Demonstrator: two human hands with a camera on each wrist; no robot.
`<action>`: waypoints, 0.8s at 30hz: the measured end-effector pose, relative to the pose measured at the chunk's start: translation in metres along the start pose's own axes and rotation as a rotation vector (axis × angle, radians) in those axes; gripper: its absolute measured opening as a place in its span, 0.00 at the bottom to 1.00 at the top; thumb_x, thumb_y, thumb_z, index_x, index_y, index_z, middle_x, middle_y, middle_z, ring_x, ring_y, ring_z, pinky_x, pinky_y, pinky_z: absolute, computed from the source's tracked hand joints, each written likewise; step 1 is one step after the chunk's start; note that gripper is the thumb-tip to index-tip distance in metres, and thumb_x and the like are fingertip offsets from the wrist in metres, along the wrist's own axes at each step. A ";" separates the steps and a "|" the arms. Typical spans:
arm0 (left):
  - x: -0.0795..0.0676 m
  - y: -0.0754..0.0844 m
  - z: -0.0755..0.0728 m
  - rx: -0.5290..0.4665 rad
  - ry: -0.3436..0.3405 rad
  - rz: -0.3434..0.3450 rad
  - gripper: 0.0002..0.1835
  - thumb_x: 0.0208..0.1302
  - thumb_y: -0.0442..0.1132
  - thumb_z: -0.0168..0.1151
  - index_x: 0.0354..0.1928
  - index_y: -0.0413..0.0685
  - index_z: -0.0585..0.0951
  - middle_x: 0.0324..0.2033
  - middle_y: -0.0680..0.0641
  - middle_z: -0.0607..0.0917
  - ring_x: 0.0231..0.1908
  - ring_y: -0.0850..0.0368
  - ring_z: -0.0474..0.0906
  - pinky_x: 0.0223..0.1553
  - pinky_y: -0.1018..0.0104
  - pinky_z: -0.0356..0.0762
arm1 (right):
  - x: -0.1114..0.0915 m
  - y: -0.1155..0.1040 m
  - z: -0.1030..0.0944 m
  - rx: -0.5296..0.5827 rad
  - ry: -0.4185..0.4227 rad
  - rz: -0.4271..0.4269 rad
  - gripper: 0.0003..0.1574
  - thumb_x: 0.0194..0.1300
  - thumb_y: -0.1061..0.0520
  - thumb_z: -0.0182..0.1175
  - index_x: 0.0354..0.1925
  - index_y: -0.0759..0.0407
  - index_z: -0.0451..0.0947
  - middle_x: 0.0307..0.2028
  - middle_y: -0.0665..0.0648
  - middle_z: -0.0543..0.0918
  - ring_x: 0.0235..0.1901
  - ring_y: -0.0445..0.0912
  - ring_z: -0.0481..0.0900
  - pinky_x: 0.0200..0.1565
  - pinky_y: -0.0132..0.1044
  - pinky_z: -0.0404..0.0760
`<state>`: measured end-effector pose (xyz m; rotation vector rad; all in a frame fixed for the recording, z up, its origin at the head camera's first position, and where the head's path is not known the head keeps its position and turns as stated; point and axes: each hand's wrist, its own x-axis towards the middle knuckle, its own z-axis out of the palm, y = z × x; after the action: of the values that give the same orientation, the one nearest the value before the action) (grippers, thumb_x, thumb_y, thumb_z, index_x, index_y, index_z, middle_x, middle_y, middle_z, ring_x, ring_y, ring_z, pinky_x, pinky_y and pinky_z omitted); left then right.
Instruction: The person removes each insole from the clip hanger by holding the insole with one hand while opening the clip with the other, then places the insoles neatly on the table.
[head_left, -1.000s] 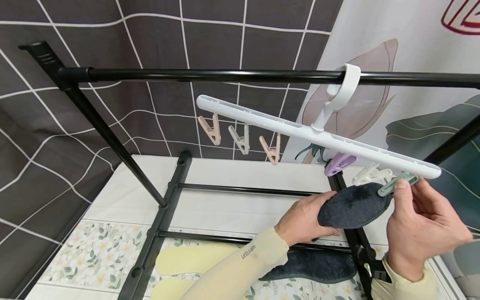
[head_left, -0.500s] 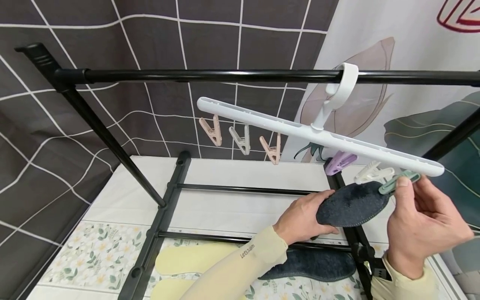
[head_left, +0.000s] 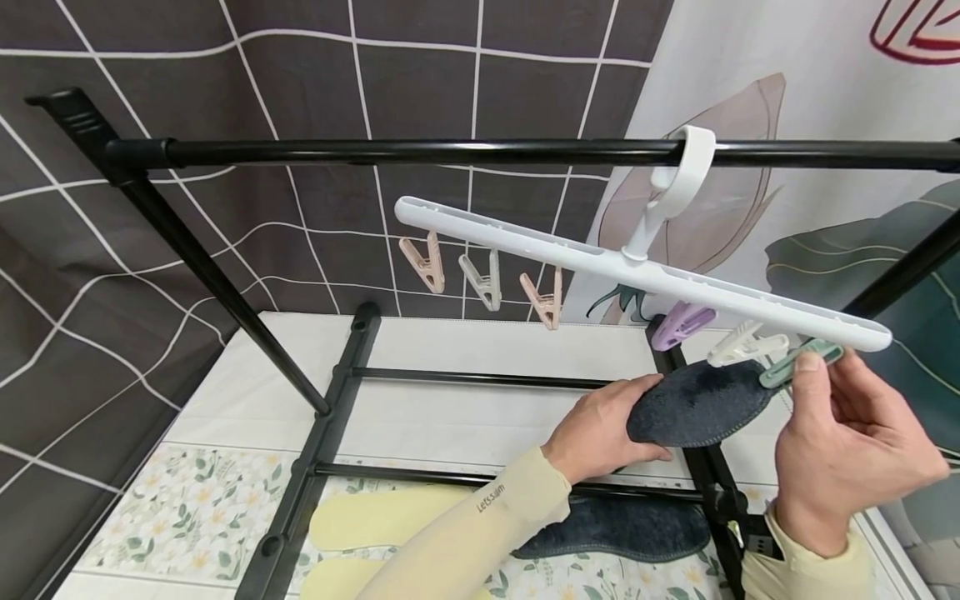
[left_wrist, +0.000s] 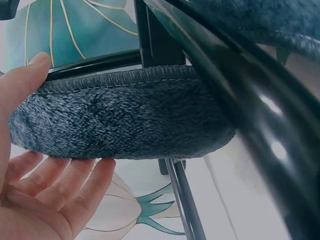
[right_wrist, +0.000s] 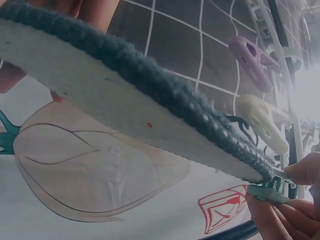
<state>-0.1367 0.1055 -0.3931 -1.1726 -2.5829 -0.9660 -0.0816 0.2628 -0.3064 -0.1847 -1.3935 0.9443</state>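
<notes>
In the head view my left hand holds a dark furry insole by its long edges. The left wrist view shows the thumb on the insole's upper edge and the fingers along the lower edge. A green clothespin, under the right end of the white hanger, is pinched by my right hand. In the right wrist view this clothespin sits at the insole's tip, and the insole's pale underside faces the camera.
Beside the green clothespin hang a white clothespin and a purple one; several others hang to the left. The hanger hooks over a black rack bar. Below lie another dark insole and yellow insoles.
My left hand and the insole have shifted slightly left. The hanger's right end has moved a little to the right. Both hands keep their hold.
</notes>
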 end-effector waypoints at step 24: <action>-0.006 -0.011 -0.017 0.082 0.040 -0.016 0.45 0.43 0.64 0.69 0.64 0.54 0.68 0.55 0.58 0.76 0.54 0.68 0.72 0.54 0.77 0.66 | 0.001 -0.001 -0.001 -0.008 -0.002 -0.007 0.12 0.50 0.65 0.65 0.37 0.63 0.85 0.32 0.63 0.85 0.24 0.32 0.80 0.30 0.17 0.73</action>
<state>-0.1427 0.0860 -0.3878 -1.1025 -2.5773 -0.8684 -0.0803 0.2636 -0.3055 -0.1848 -1.3992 0.9341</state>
